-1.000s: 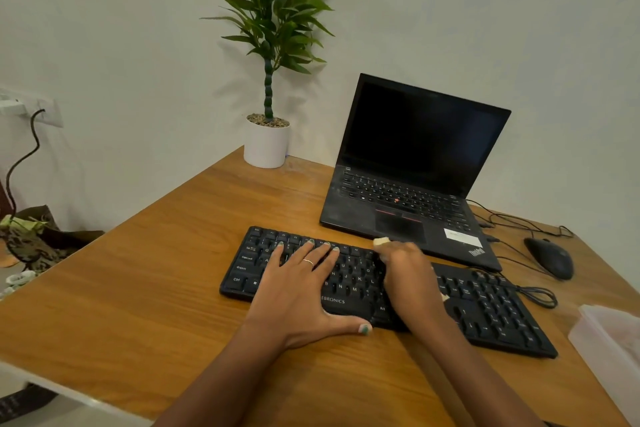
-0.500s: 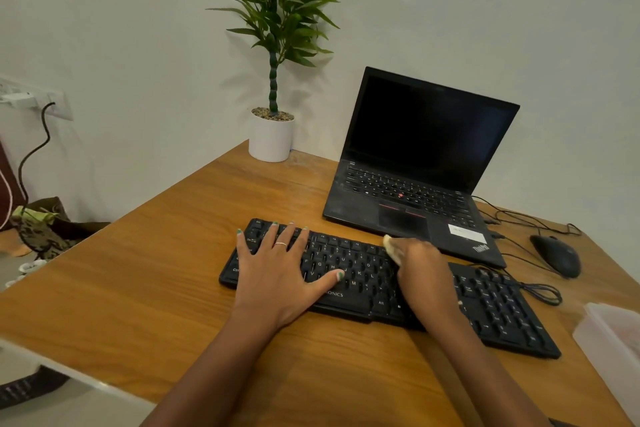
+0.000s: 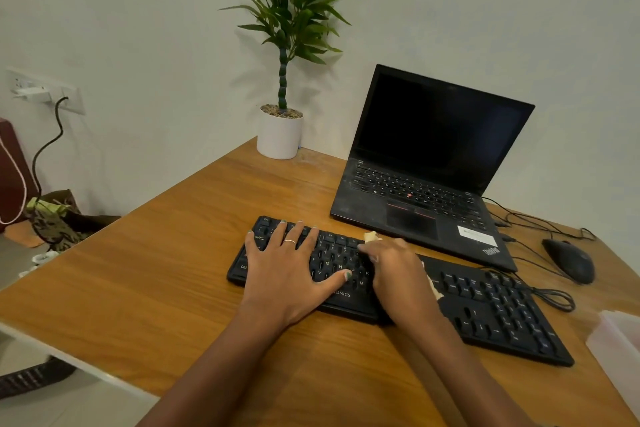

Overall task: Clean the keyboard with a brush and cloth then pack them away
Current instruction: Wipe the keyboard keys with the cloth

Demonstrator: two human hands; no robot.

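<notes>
- While the left hand [image 3: 289,274] is lying flat on the left part of the black keyboard [image 3: 491,308], its fingers are staying straight and spread, pressing on the keys and gripping nothing; a thin ring is sitting on one finger.
- The right hand [image 3: 398,274] is resting over the middle of the keyboard with fingers curled, and it is holding a pale cloth [image 3: 372,236]; small bits of this cloth are peeking out past the fingertips at the far side and also under the wrist side of the hand.
- The keyboard is lying slanted on the wooden desk [image 3: 173,274], nearer to the front edge, its right end pointing toward the front right corner.
- I am not seeing any brush from where I am standing.
- An open black laptop [image 3: 433,163] is standing just behind the keyboard, toward the back edge, its screen dark.
- A black mouse [image 3: 569,260] is lying near the right edge, with its cable [image 3: 550,298] looping beside the right end of the keyboard.
- A white pot with a green plant [image 3: 280,133] is standing at the far corner of the desk, against the wall.
- A pale translucent box [image 3: 616,347] is showing partly at the right edge, close to the front.
- A wall socket with a charger [image 3: 34,92] is sitting on the wall at the left, well apart from the desk.
</notes>
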